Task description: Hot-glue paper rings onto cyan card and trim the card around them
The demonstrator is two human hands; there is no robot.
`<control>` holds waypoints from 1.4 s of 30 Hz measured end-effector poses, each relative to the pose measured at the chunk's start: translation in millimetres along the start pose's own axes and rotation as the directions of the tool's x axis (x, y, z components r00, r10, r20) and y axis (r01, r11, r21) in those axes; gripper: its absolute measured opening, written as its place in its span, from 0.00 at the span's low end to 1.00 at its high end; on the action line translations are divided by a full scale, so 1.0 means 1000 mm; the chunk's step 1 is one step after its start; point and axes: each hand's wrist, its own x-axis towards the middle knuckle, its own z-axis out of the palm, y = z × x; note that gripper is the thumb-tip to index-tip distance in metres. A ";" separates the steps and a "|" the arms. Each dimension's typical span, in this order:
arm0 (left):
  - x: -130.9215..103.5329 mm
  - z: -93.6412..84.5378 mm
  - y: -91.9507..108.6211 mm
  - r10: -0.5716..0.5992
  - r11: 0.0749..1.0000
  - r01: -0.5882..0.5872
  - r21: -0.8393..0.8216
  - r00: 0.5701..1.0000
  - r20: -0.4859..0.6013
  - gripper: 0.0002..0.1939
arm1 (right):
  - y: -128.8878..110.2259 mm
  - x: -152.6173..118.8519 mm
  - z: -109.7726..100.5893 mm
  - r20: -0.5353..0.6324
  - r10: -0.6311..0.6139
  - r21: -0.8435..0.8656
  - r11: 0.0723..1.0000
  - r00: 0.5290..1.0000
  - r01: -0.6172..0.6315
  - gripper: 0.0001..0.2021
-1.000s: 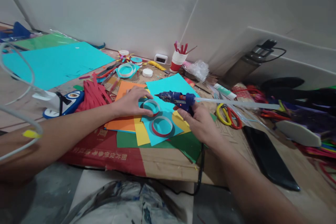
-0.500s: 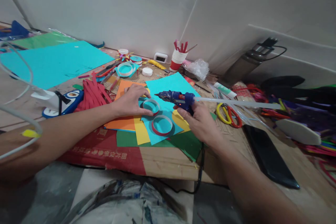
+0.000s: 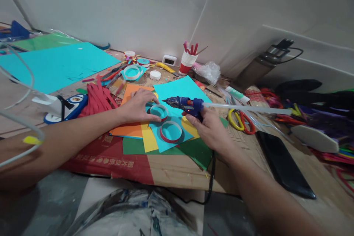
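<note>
My right hand is wrapped round the handle of a blue glue gun, its nozzle pointing left and a long clear glue stick sticking out of its back. At the left, my left hand has thumb and fingers round the left side of a red and white paper ring. A second such ring sits just in front of it on a light blue sheet. The nozzle is above the sheets, behind and slightly right of the first ring.
Red paper strips lie left, near a blue and white device. Scissors and a black phone lie right. Behind stand a cup of red sticks and a dark bottle. A black cable hangs over the front edge.
The glue gun and my right hand have shifted very slightly left. My left hand and both rings look unmoved.
</note>
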 end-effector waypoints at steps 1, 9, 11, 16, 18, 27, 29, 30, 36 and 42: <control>0.000 0.000 0.000 0.000 1.000 0.000 0.003 1.000 0.002 0.25 | 0.000 0.000 0.000 -0.002 0.004 -0.014 1.000 1.000 -0.004 0.14; -0.001 0.001 -0.001 -0.044 0.999 0.044 0.009 0.998 0.034 0.28 | 0.000 0.000 0.001 0.023 -0.056 -0.008 0.998 0.998 0.056 0.12; 0.000 0.001 -0.002 -0.052 0.999 0.052 0.005 0.997 0.049 0.30 | -0.001 -0.001 0.001 0.032 -0.065 -0.013 0.998 0.997 0.065 0.12; 0.002 0.002 -0.001 -0.055 0.998 0.055 0.000 0.998 0.041 0.28 | -0.001 -0.002 0.002 0.048 -0.102 -0.057 0.993 0.994 0.105 0.11; 0.002 0.003 -0.001 -0.055 0.998 0.055 0.003 0.998 0.030 0.27 | -0.001 -0.002 0.003 0.058 -0.116 -0.099 0.988 0.992 0.121 0.11; 0.002 0.006 -0.003 -0.048 0.998 0.047 0.030 0.999 0.023 0.27 | -0.005 0.001 0.011 0.102 -0.120 -0.200 0.970 0.988 0.138 0.10; 0.002 0.005 -0.003 -0.050 0.998 0.050 0.027 0.998 0.023 0.27 | -0.006 0.002 0.013 0.111 -0.101 -0.227 0.966 0.989 0.124 0.10; 0.002 0.005 -0.002 -0.052 0.998 0.051 0.025 0.998 0.023 0.27 | -0.006 0.002 0.014 0.118 -0.089 -0.244 0.963 0.989 0.115 0.09; 0.003 0.004 0.001 -0.071 0.997 0.070 0.024 0.997 0.025 0.27 | -0.010 0.005 0.019 0.148 -0.085 -0.252 0.960 0.985 0.121 0.10; 0.003 0.004 0.001 -0.075 0.997 0.074 0.015 0.997 0.030 0.28 | -0.011 0.008 0.023 0.148 -0.135 -0.218 0.962 0.980 0.166 0.10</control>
